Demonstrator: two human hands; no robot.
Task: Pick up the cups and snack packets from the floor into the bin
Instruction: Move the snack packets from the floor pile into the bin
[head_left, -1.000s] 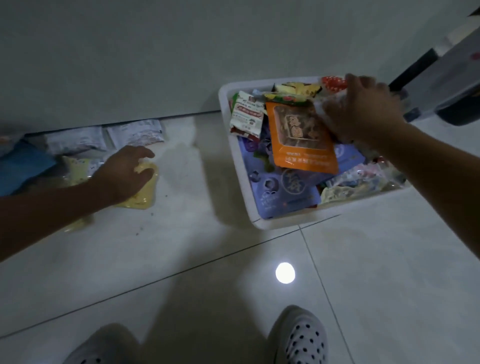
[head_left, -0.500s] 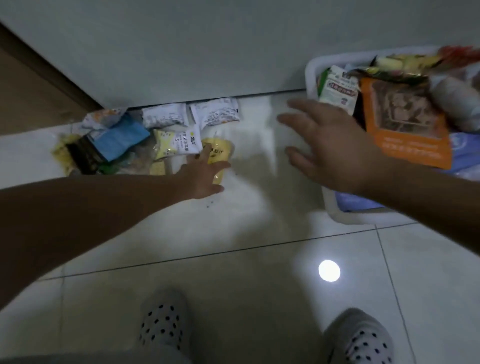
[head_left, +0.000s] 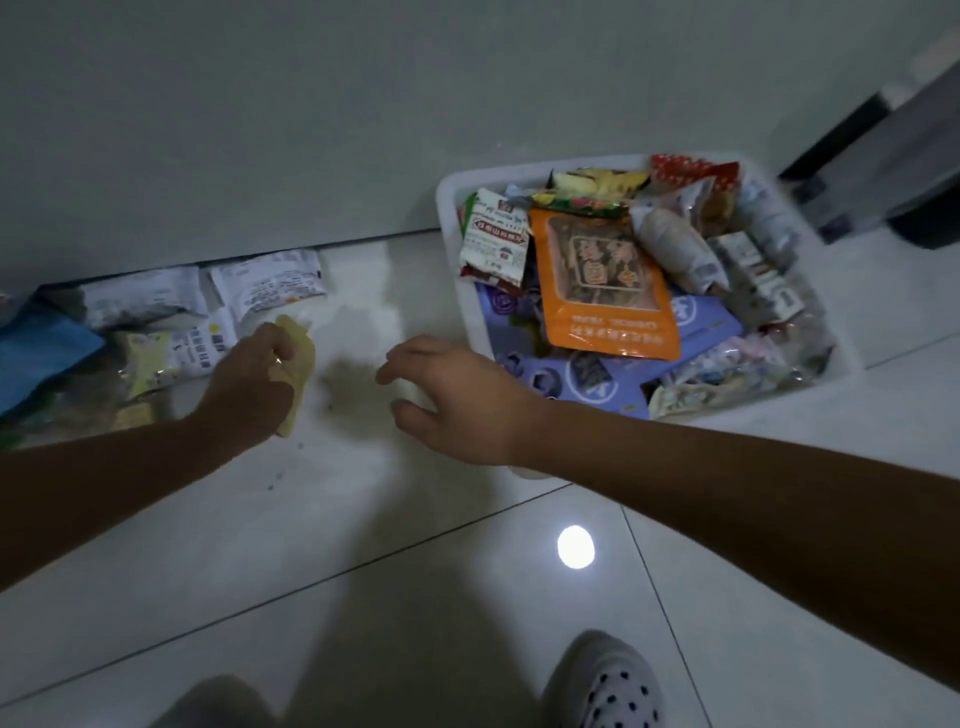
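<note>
A white bin (head_left: 451, 236) stands on the floor by the wall, piled with snack packets, an orange packet (head_left: 602, 283) on top. Left of it, a heap of packets lies along the wall: white ones (head_left: 270, 283), a blue one (head_left: 36, 353) and pale yellow ones. My left hand (head_left: 249, 384) is closed on a yellow snack packet (head_left: 301, 364) at the heap's right edge, lifted slightly off the floor. My right hand (head_left: 462, 400) hovers with fingers apart and nothing in it, just left of the bin's near corner. No cups are visible.
The grey wall runs behind the heap and bin. A dark object (head_left: 919, 171) stands at the far right beside the bin. My two spotted shoes (head_left: 608, 686) are at the bottom on pale floor tiles. A bright light spot (head_left: 575, 546) reflects on the floor.
My right hand left the bin and swung left towards the heap. My left hand closed around the yellow packet and raised it. The camera view shifted sideways and back.
</note>
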